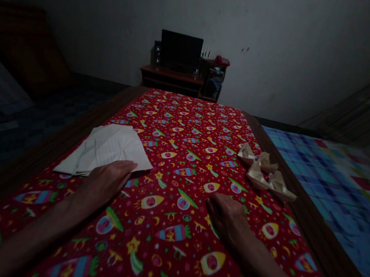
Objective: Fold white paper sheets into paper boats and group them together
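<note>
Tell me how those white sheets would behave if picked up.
The white sheets would probably bend easily, since their edges look thin. They may slide apart, as they lie unevenly fanned. They are probably light, looking like paper.

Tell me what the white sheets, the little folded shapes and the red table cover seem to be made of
The white sheets: almost certainly paper, matte, with thin edges fanned out.
The folded shapes: probably paper too, matte, going by their sharp creases.
The red table cover: perhaps printed cloth, dull, with little glare; dim light leaves plastic possible.
</note>
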The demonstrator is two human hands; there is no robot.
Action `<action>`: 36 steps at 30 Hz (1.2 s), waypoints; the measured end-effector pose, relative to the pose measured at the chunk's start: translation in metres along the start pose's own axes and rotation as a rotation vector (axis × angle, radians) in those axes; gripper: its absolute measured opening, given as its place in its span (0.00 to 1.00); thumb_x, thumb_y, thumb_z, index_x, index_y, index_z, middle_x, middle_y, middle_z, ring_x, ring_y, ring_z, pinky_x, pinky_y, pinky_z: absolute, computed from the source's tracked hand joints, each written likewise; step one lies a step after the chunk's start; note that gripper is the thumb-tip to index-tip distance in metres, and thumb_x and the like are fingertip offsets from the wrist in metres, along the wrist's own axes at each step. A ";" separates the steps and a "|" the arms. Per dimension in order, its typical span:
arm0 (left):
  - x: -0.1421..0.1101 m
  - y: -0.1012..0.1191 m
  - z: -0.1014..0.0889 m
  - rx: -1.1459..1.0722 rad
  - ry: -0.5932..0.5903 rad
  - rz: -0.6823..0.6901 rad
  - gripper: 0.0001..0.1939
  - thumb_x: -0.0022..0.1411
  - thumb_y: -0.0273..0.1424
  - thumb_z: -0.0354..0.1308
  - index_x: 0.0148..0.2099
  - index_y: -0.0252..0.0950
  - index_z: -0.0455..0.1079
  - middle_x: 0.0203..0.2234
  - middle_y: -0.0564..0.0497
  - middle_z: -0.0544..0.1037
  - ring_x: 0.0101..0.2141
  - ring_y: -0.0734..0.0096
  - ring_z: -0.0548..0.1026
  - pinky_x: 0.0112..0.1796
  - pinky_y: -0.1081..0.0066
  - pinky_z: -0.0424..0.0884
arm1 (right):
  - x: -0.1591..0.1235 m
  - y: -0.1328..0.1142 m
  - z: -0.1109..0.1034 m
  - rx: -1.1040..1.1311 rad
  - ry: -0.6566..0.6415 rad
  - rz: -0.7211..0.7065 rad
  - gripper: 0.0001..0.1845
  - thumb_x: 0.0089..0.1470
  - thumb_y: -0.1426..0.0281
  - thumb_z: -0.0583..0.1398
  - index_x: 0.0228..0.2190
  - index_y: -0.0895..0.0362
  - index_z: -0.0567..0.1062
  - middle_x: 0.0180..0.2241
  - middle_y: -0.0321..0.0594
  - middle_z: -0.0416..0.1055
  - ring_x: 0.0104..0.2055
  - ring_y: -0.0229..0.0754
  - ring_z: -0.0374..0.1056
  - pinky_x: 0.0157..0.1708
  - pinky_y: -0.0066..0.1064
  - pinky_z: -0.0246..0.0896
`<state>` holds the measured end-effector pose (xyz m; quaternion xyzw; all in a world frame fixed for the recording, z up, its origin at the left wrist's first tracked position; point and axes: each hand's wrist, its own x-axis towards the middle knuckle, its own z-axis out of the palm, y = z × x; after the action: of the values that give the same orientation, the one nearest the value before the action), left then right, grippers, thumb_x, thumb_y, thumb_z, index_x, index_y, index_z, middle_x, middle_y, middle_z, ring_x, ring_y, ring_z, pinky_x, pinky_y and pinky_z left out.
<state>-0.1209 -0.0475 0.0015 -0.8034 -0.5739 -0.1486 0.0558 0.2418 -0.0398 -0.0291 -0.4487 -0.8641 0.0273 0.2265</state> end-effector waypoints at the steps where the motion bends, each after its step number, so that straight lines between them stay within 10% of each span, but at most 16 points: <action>1: 0.001 0.007 -0.001 -0.011 0.016 0.031 0.18 0.66 0.32 0.43 0.51 0.33 0.68 0.47 0.43 0.75 0.47 0.61 0.74 0.47 0.63 0.71 | 0.000 0.000 0.000 -0.001 0.005 0.003 0.09 0.58 0.70 0.52 0.27 0.57 0.67 0.23 0.37 0.66 0.23 0.35 0.59 0.25 0.28 0.47; 12: 0.013 0.098 0.016 -0.090 0.087 0.457 0.14 0.65 0.24 0.47 0.51 0.33 0.68 0.45 0.44 0.76 0.44 0.62 0.75 0.38 0.64 0.75 | 0.004 -0.021 -0.006 0.095 0.136 -0.262 0.16 0.57 0.65 0.58 0.46 0.58 0.69 0.41 0.47 0.70 0.41 0.43 0.66 0.37 0.33 0.64; 36: 0.001 0.097 0.016 -0.340 0.016 0.329 0.16 0.63 0.37 0.53 0.49 0.35 0.69 0.45 0.44 0.75 0.48 0.62 0.72 0.45 0.63 0.72 | 0.019 -0.023 -0.005 0.546 -0.104 -0.152 0.11 0.55 0.65 0.59 0.39 0.57 0.76 0.38 0.45 0.73 0.39 0.40 0.70 0.38 0.30 0.67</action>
<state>-0.0272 -0.0747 -0.0053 -0.8827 -0.4014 -0.2386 -0.0524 0.2164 -0.0392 -0.0122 -0.3030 -0.8665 0.2647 0.2955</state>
